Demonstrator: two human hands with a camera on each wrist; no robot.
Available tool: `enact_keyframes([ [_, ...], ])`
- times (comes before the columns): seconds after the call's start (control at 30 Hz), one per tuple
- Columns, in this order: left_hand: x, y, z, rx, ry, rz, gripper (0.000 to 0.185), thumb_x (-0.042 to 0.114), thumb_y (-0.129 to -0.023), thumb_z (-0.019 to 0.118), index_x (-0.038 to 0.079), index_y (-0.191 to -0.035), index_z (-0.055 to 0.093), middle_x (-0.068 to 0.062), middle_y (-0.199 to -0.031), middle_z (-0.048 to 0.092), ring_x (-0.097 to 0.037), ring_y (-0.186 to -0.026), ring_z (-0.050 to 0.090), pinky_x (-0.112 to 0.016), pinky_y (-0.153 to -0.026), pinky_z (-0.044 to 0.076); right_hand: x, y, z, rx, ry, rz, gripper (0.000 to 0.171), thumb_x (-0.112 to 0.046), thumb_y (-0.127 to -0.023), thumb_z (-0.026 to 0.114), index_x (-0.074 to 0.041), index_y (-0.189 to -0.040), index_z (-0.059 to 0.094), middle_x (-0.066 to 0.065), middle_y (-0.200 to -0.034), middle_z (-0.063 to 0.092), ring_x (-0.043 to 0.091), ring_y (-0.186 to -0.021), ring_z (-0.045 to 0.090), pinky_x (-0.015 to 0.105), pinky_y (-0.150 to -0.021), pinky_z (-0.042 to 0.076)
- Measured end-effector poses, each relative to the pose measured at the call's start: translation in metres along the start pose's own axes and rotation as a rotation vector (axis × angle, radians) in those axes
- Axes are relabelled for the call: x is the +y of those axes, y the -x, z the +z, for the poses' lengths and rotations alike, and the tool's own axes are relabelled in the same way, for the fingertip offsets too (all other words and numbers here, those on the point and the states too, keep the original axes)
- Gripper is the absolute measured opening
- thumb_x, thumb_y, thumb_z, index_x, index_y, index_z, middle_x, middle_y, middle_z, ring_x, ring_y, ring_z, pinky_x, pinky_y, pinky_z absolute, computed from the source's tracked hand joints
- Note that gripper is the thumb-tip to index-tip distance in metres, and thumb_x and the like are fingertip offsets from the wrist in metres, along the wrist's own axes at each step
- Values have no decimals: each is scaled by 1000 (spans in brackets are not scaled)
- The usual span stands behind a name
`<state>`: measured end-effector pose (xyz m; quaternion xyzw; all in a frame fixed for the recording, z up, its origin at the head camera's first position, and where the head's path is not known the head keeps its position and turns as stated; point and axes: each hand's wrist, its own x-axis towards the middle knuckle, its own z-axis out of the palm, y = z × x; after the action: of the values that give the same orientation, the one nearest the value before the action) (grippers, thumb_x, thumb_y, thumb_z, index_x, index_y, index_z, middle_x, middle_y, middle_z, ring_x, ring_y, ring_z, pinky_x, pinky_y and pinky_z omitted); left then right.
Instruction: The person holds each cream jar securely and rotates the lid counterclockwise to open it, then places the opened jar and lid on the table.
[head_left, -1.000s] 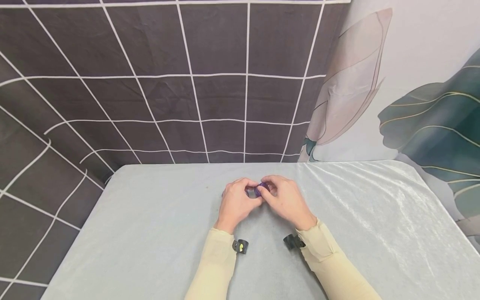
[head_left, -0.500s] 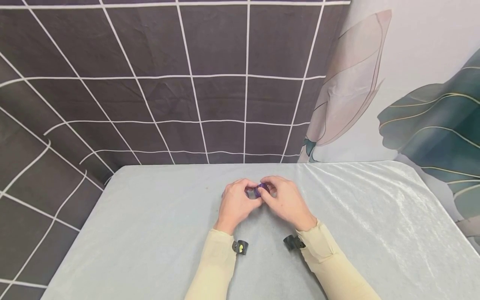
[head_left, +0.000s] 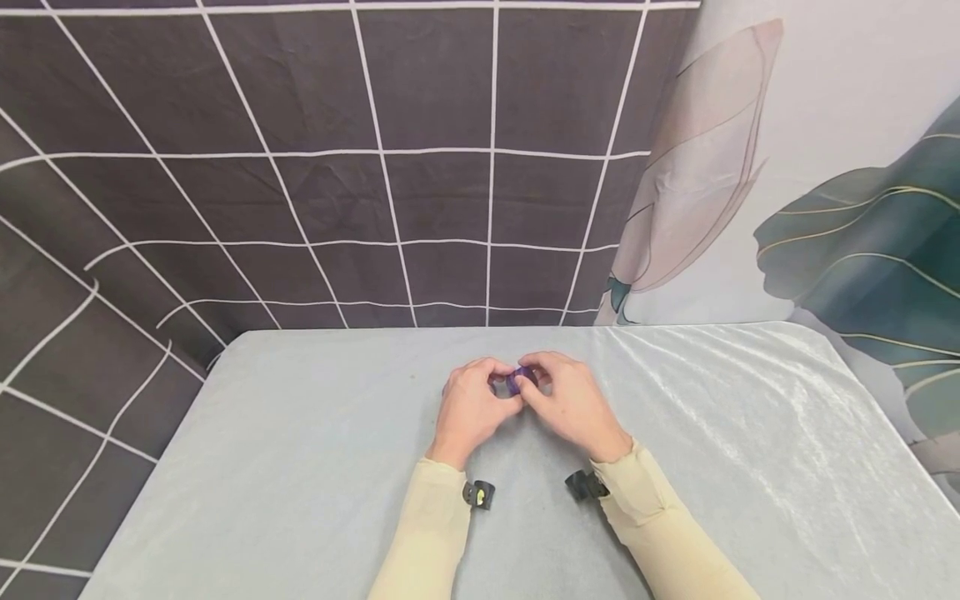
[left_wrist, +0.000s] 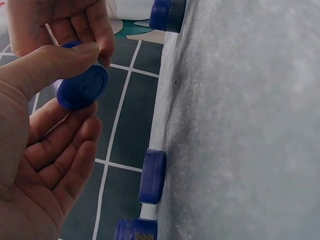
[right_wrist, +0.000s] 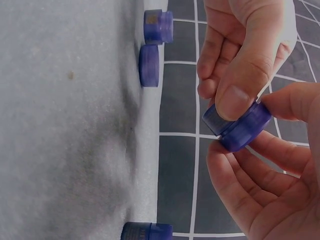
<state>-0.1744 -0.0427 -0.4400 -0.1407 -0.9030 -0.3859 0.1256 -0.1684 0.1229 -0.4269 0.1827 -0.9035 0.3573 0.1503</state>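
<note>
Mid-frame, left hand (head_left: 471, 406) and right hand (head_left: 572, 402) pinch one small purple jar (right_wrist: 239, 126); apparently cap-turning, next requiring opposed twisting.

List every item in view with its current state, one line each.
small purple jar: held off the table between both hands, cap on.
left hand: pinches the jar.
right hand: pinches the jar.
loose purple lid: lying on the table, not on any jar.
two other purple jars: standing on the table, untouched.
table: covered with a pale cloth.
</note>
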Motion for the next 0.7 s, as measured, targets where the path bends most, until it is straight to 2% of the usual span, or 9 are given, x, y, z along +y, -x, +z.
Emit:
enact_keyframes([
  [0.43, 1, 1, -3, -6, 2, 3, 30, 28, -74, 85, 14, -98, 76, 1, -97, 75, -19, -91, 69, -37, -88, 51, -1, 0, 2, 4, -2, -11, 25, -16, -89, 70, -1, -110, 71, 9, -99, 72, 18, -83, 67, 38, -77, 54],
  [0.7, 0, 1, -1, -3, -11, 11, 31, 29, -74, 85, 13, -99, 76, 1, -99, 75, -20, -96, 70, -38, -90, 51, 0, 1, 1, -9, -16, -5, 26, -15, -89, 70, -2, -111, 71, 9, -101, 72, 20, -86, 68, 40, -80, 54],
])
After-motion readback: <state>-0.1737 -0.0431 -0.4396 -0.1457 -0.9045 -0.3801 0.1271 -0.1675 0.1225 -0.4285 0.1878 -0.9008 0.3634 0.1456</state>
